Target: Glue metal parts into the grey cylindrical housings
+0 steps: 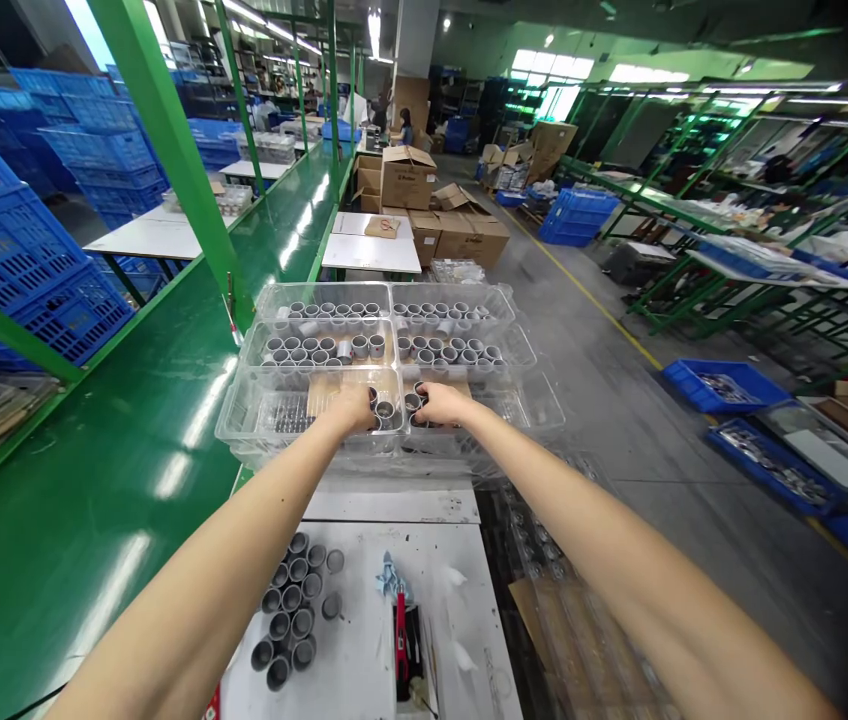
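Note:
Both my arms reach forward into the nearest section of a clear plastic tray [233, 415]. My left hand [355, 406] is closed around a short grey cylinder, mostly hidden by the fingers, left of the tray's middle divider. Just right of that divider, my right hand [443, 404] grips another grey cylinder, partly covered by the fingers. An upright grey cylinder [385, 411] stands beside my left hand. The two sections behind hold rows of similar open-topped cylinders [358, 345]. More loose grey cylinders [291, 598] stand grouped on the white table [364, 660] below my left forearm.
A red-handled tool [401, 640] and a crumpled blue cloth [389, 574] lie on the table. A green conveyor [191, 440] runs along the left, with a slanting green post [176, 140]. Cardboard boxes [469, 237] stand beyond; blue crates [728, 385] are right. A person sits far off.

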The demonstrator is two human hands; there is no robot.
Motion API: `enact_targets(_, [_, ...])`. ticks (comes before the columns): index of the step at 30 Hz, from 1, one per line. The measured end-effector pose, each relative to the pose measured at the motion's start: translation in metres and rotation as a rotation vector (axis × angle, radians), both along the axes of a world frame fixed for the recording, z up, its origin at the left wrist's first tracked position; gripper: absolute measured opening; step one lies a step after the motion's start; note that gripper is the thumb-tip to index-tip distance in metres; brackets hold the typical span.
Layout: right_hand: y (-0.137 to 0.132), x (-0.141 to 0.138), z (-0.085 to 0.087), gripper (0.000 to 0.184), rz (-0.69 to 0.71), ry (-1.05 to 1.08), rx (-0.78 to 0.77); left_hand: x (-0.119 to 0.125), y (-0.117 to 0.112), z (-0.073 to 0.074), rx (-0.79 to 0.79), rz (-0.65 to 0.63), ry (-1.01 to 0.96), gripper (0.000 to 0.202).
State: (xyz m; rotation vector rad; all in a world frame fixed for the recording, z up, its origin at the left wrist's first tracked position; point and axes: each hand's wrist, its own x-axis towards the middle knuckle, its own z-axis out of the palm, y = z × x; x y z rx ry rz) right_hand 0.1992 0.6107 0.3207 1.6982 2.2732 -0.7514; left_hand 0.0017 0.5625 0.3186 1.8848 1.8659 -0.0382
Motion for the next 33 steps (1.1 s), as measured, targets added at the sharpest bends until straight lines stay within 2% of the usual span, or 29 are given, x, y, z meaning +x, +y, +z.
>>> enact_targets(4, [-0.007,0.001,0.004,0.026,0.029,-0.041,0.094,0.001,-0.013,0.014,0.091,0.005,0.127,0.043])
enact_targets(8, [-0.017,0.006,0.012,0.038,0.063,-0.093,0.2,-0.009,-0.019,0.02,0.176,-0.109,0.153,0.045])
enact_targets(13, [-0.023,0.007,0.02,0.044,0.192,-0.071,0.215,-0.018,-0.013,0.012,0.172,-0.255,0.108,0.048])
enact_targets(18, [-0.015,0.004,0.012,0.023,0.262,-0.059,0.158,-0.017,-0.001,-0.001,0.092,-0.351,0.051,0.038])
enact_targets(21, [-0.008,0.004,0.005,0.016,0.285,-0.039,0.115,-0.019,0.007,-0.01,0.041,-0.395,0.02,0.029])
enact_targets(25, [-0.003,0.005,0.0,0.012,0.306,-0.024,0.067,-0.02,0.013,-0.02,0.002,-0.403,-0.004,0.026])
enact_targets(28, [-0.003,0.004,-0.001,0.013,0.288,-0.02,0.074,-0.019,0.013,-0.021,0.017,-0.374,-0.008,0.025])
enact_targets(31, [-0.003,0.005,0.001,0.013,0.26,-0.001,0.111,-0.023,0.011,-0.013,0.068,-0.332,-0.022,0.023])
enact_targets(33, [-0.006,0.008,0.007,0.013,0.238,0.037,0.149,-0.031,0.005,0.001,0.12,-0.296,-0.048,0.023])
